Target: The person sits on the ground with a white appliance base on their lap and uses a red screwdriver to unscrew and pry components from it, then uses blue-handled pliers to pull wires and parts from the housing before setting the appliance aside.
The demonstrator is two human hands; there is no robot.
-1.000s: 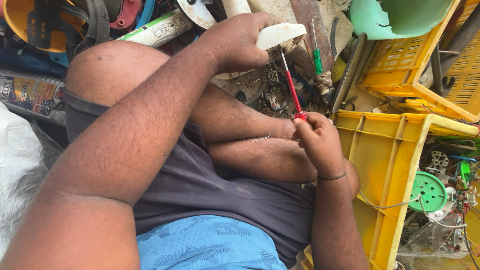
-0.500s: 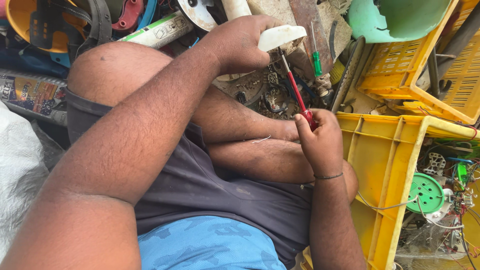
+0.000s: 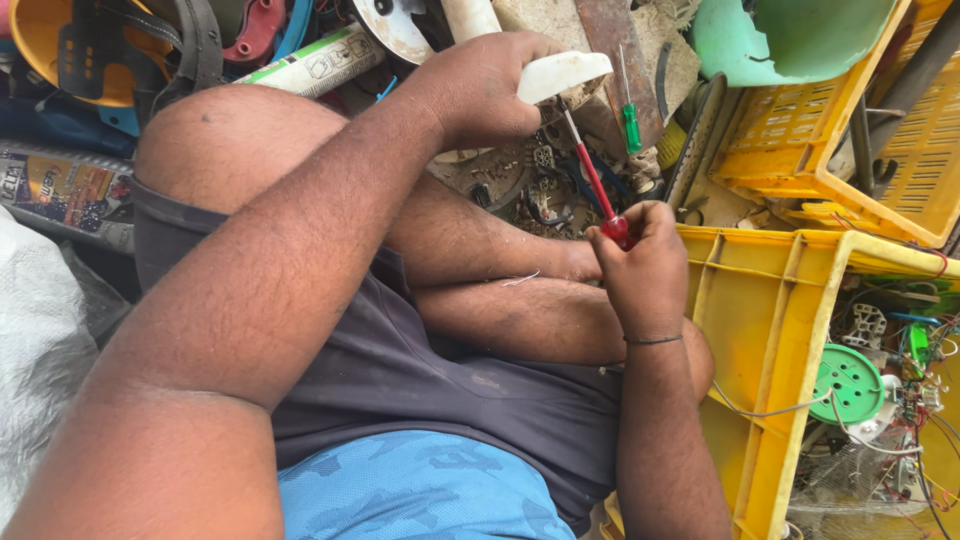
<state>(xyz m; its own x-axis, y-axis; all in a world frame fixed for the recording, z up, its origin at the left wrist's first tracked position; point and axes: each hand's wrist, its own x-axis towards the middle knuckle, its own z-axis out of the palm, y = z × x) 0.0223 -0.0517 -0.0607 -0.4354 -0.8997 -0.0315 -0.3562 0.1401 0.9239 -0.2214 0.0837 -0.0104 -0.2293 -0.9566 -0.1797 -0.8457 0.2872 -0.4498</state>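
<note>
My left hand (image 3: pixel 487 88) grips a white plastic part (image 3: pixel 562 73) at the top centre, above my crossed legs. My right hand (image 3: pixel 645 268) is closed around the red handle of a screwdriver (image 3: pixel 596 181). Its metal shaft slants up and left, and the tip sits against the underside of the white part. A thin dark band circles my right wrist. Small metal and plastic scraps (image 3: pixel 540 190) lie on the ground beneath the white part.
A yellow crate (image 3: pixel 775 300) at right holds a green disc (image 3: pixel 848 382), wires and circuit boards. Another yellow crate (image 3: pixel 830 150) with a green tub (image 3: pixel 790 35) sits behind it. A green-handled screwdriver (image 3: pixel 630 120) lies near the scraps. A white sack (image 3: pixel 40 350) fills the left.
My right hand with the red screwdriver has shifted slightly; the tip stays against the white part. My left hand keeps its hold in the same place.
</note>
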